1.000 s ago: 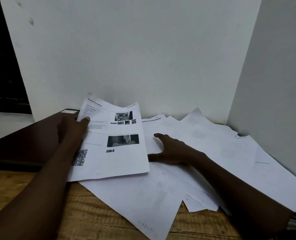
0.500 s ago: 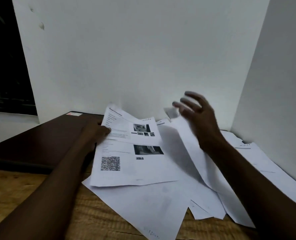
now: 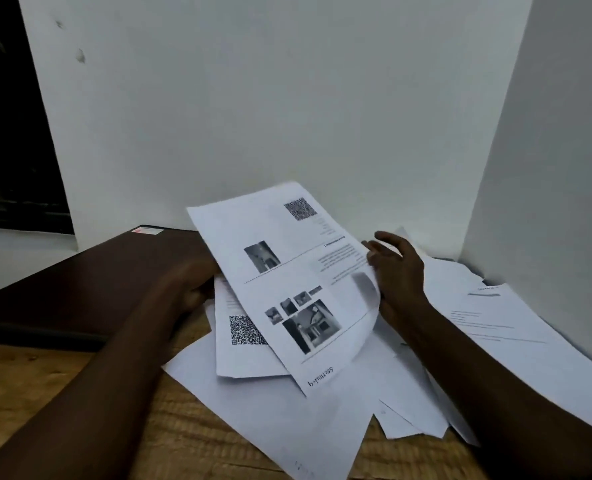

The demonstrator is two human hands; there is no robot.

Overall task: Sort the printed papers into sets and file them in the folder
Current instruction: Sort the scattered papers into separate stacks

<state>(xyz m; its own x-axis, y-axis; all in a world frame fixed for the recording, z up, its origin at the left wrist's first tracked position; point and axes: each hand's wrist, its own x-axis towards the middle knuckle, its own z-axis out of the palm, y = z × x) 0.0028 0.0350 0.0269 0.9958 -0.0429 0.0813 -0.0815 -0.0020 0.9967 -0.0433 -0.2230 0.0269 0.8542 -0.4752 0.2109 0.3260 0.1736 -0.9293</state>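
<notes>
Printed sheet [image 3: 287, 271] upside down, curled; left hand [image 3: 194, 282] grips edge, right hand [image 3: 400, 271] touches, fingers relaxed

mid-frame a printed sheet [image 3: 287, 271] lies tilted over a second sheet [image 3: 242, 355], left hand [image 3: 192, 284] at its left edge, right hand [image 3: 400, 271] at its right; loose papers [image 3: 516, 344] spread below and rightward on the table [image 3: 45, 393], folder [image 3: 79, 282] at the left

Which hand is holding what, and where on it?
Left hand grips the white printed sheet with photos at its left edge; right hand only touches its right edge.
</notes>
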